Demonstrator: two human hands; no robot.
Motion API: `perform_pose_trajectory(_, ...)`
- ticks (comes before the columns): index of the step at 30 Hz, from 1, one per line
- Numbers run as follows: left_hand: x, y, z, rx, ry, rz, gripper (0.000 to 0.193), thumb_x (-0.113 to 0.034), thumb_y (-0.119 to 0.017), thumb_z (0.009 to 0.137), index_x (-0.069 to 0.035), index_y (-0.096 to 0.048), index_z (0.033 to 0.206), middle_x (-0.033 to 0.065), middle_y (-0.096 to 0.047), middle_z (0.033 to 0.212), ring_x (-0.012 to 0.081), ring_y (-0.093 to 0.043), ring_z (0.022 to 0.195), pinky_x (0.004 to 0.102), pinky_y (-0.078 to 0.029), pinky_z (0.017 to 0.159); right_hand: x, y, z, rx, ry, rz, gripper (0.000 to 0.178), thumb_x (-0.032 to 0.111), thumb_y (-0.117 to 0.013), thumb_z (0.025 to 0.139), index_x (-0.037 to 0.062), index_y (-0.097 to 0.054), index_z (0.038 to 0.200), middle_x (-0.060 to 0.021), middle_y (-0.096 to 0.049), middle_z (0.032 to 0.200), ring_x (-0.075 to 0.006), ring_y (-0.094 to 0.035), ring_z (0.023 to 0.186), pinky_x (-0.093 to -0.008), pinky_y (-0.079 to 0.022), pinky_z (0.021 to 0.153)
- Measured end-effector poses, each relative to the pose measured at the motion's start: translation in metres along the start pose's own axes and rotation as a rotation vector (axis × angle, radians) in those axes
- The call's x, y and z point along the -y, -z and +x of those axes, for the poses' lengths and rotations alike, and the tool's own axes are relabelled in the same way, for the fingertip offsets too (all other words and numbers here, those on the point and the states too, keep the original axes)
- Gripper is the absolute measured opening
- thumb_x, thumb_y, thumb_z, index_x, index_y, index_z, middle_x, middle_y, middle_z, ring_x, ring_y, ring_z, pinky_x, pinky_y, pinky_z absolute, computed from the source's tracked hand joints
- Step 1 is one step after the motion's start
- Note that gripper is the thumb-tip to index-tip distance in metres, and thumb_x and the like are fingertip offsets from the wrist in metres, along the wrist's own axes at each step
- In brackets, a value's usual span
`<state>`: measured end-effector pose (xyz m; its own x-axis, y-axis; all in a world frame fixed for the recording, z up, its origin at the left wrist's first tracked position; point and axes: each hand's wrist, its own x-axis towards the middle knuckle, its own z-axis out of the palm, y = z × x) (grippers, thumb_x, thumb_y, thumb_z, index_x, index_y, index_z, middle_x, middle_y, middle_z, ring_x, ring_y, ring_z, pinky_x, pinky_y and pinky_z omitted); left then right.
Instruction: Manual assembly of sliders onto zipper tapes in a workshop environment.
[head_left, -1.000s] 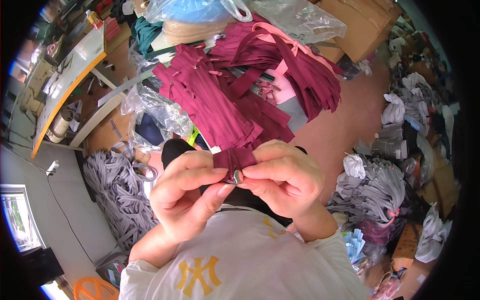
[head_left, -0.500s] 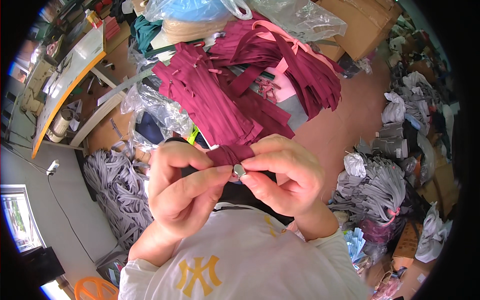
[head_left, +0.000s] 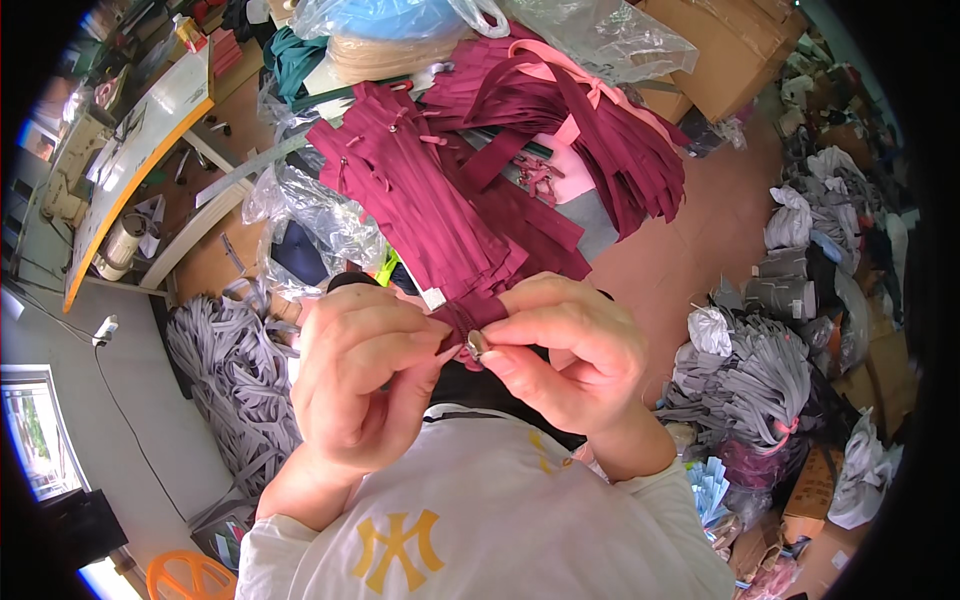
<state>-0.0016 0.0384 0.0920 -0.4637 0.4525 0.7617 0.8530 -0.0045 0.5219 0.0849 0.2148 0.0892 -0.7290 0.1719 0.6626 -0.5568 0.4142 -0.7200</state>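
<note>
While my right hand (head_left: pixel 570 350) is keeping its pinch on a small silver metal piece (head_left: pixel 475 345), my left hand (head_left: pixel 355 385) is curling over more than it was half a second ago: its forefinger was reaching out straighter then, and now the knuckles are bending and the fingers are folding inward. It is pinching the left side of a maroon zipper (head_left: pixel 462 316) between thumb and fingertips. At the zipper's near edge, the metal piece is tilting, showing me a narrower face than the rounder one before. Both hands are holding the zipper up between them, in front of my white shirt (head_left: pixel 520 490) and just on the near side of a heap of maroon zippers (head_left: pixel 420 200). That heap is lying as it was, and so is the maroon bundle (head_left: pixel 640 170) with its pink ribbon (head_left: pixel 575 95).

As for writing, my shirt is showing a yellow emblem (head_left: pixel 400 552) of overlapping letters, and another yellow mark is sitting partly among the folds nearer the hem.
</note>
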Motion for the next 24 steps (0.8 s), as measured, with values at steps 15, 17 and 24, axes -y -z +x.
perform_pose_trajectory(15, 0.0042, 0.0004, 0.0, 0.043, -0.097, 0.081, 0.025, -0.002, -0.075, 0.073, -0.004, -0.068, 0.097, 0.0089, -0.067, 0.097, 0.0282, -0.063, 0.089, 0.0397, -0.053, 0.081, 0.0008, -0.0023, 0.0002, -0.001, 0.008, 0.03, 0.025, -0.003, -0.083, 0.075, -0.0005, -0.073, 0.097, -0.0121, -0.07, 0.087, -0.0192, -0.066, 0.067, -0.0269, -0.051, 0.054)
perform_pose_trajectory(17, 0.0047, -0.0003, -0.0005, 0.042, -0.096, 0.078, 0.025, -0.002, -0.075, 0.073, -0.004, -0.067, 0.097, 0.0088, -0.067, 0.097, 0.0281, -0.063, 0.089, 0.0397, -0.053, 0.081, 0.0017, -0.001, 0.0006, 0.007, 0.008, -0.004, 0.025, -0.004, -0.082, 0.075, -0.0004, -0.073, 0.097, -0.0123, -0.07, 0.087, -0.0192, -0.066, 0.067, -0.0268, -0.051, 0.054)
perform_pose_trajectory(24, 0.0035, -0.002, -0.0009, 0.036, -0.084, 0.056, 0.026, 0.0, -0.077, 0.074, -0.005, -0.067, 0.098, 0.0085, -0.067, 0.096, 0.0278, -0.063, 0.088, 0.0403, -0.055, 0.081, -0.0022, -0.0029, -0.0022, -0.022, 0.011, 0.041, 0.024, -0.005, -0.081, 0.076, -0.0007, -0.073, 0.098, -0.0123, -0.07, 0.088, -0.0187, -0.066, 0.068, -0.0266, -0.052, 0.055)
